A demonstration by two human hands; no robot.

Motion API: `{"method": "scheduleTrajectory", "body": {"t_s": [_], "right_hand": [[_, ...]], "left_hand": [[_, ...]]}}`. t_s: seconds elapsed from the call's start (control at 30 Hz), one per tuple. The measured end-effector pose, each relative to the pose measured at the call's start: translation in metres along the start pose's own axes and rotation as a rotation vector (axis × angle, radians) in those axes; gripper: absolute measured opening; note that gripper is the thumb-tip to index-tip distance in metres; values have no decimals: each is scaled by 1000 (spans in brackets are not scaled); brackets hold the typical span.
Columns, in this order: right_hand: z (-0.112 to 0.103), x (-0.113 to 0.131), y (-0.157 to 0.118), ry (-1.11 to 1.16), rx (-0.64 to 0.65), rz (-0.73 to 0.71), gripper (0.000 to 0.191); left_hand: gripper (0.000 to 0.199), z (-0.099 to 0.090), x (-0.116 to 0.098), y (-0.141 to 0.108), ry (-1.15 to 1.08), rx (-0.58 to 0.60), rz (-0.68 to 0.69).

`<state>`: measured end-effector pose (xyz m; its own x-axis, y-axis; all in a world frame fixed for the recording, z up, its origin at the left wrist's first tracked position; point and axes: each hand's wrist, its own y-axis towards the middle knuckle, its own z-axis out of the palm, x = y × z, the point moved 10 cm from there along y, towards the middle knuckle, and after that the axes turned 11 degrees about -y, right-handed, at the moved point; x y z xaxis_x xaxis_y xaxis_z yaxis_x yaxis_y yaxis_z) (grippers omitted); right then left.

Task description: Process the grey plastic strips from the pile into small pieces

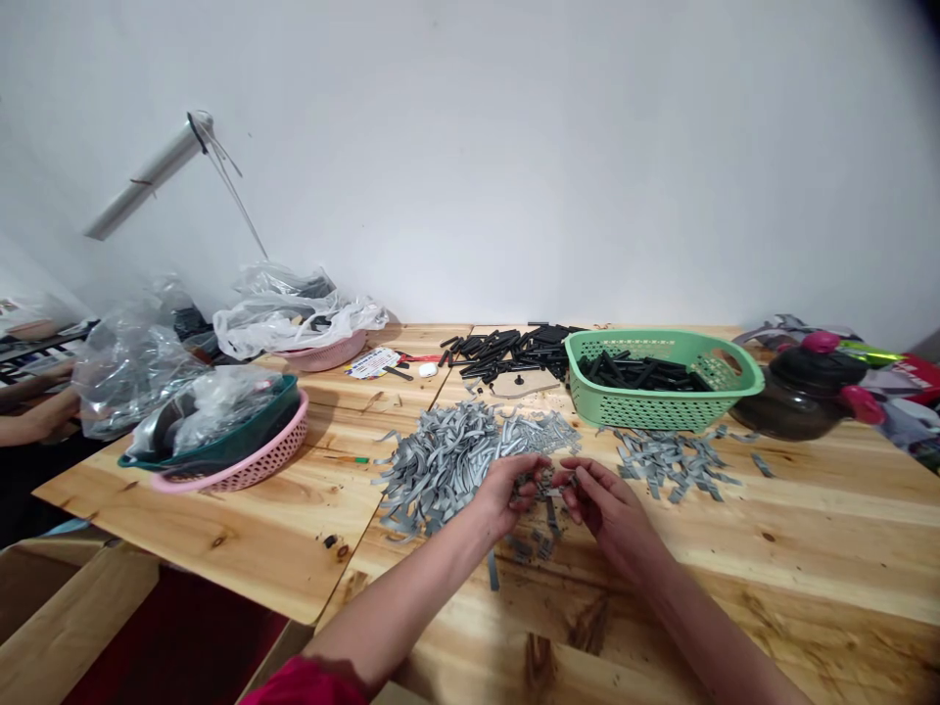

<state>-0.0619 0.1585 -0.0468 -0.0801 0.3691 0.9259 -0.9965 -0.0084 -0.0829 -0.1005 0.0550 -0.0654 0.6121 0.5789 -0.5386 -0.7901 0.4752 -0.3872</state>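
Observation:
My left hand (508, 492) and my right hand (603, 497) face each other over the table, fingertips a little apart. The fingers of both are curled into a pinch, and whatever they hold is too small or hidden to name. Beside my left hand lies a large heap of grey strips (433, 460). Small clear pieces (547, 431) are spread just behind my hands. Below them lie a few loose grey and clear bits (541, 543). A second, smaller pile of grey strips (672, 460) is to the right of my right hand.
A green basket (661, 416) of black sticks stands behind, by a pile of black sticks (499, 352). On the right is a dark pot (800, 392). Leftward are a pink basket (271, 455), plastic bags (294, 318) and another person's arm (36, 426). A cardboard box (73, 607) sits below.

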Motion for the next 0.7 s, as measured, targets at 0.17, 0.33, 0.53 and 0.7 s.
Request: {"method": "scheduleTrajectory", "body": {"t_s": [0.17, 0.33, 0.53, 0.7], "right_hand": [[-1, -2, -1, 133, 35, 47, 54], [1, -1, -1, 59, 14, 23, 35], [-5, 15, -3, -233, -94, -173, 26], [-10, -3, -3, -41, -143, -45, 30]], "left_hand": [[19, -4, 3, 0, -137, -13, -108], [24, -7, 5, 2, -35, -18, -80], [43, 11, -3, -3, 267, 77, 131], [47, 14, -2, -10, 300, 44, 174]]}}
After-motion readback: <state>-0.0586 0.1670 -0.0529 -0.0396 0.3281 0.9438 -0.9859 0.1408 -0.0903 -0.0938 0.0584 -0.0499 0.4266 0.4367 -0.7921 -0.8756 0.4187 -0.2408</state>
